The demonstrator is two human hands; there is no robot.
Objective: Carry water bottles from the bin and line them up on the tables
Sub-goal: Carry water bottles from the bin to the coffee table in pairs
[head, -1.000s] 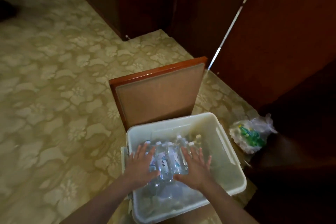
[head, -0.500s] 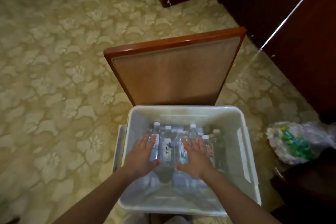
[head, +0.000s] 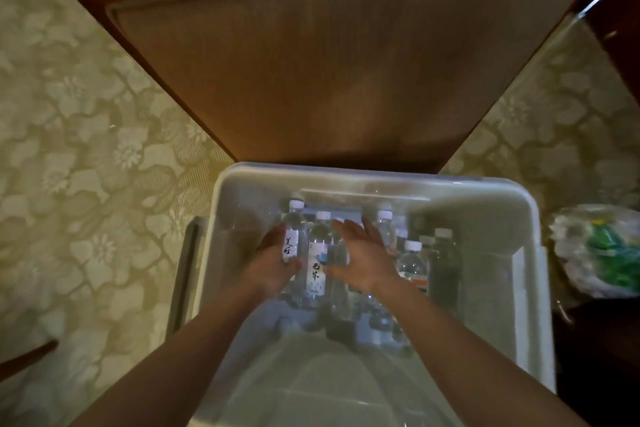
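Water bottles (head: 318, 253) with white caps lie packed in the far half of the white bin (head: 535, 253), caps pointing away from you, some standing more upright at the right. In the head view both your forearms reach down into the bin and your hands bracket a small cluster of these bottles from either side.

Your left hand (head: 268, 265) lies against the outer side of the leftmost labelled bottle (head: 290, 246), thumb toward its front. Its fingers are mostly hidden behind that bottle, so you cannot tell whether they curl round it. Your right hand (head: 367, 260) is spread, fingers straight and pointing away from you, palm turned inward and pressed against the cluster's right side. A labelled bottle sits between your two thumbs. More bottles lie just beyond your right hand, outside the bracket.

The bin sits against a brown chair (head: 329, 62) on patterned carpet (head: 86, 149). A plastic bag (head: 595, 253) lies right of the bin.
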